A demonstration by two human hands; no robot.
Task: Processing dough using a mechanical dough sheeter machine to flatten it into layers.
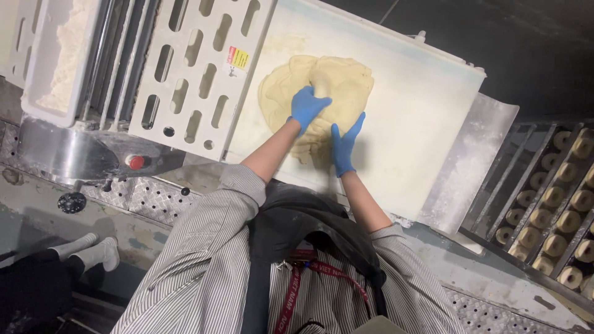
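On the white conveyor belt (pixel 421 111) of a dough sheeter, the flattened dough sheet (pixel 346 80) lies just beyond both blue-gloved hands, the left hand (pixel 307 106) curled gripping a raised fold, the right hand (pixel 344 145) pressing open-palmed on its near edge.

Light falls brightest on the white belt (pixel 396 105), which reads nearly washed out, and the pale dough (pixel 291 86) on it loses surface detail. The upper right corner and lower left corner sink into near black. Soft shadows lie beside the left hand (pixel 307 106) and right hand (pixel 344 145) on the belt. The picture is slightly soft throughout, with grain in the dark areas, and straight edges lean toward the frame corners.
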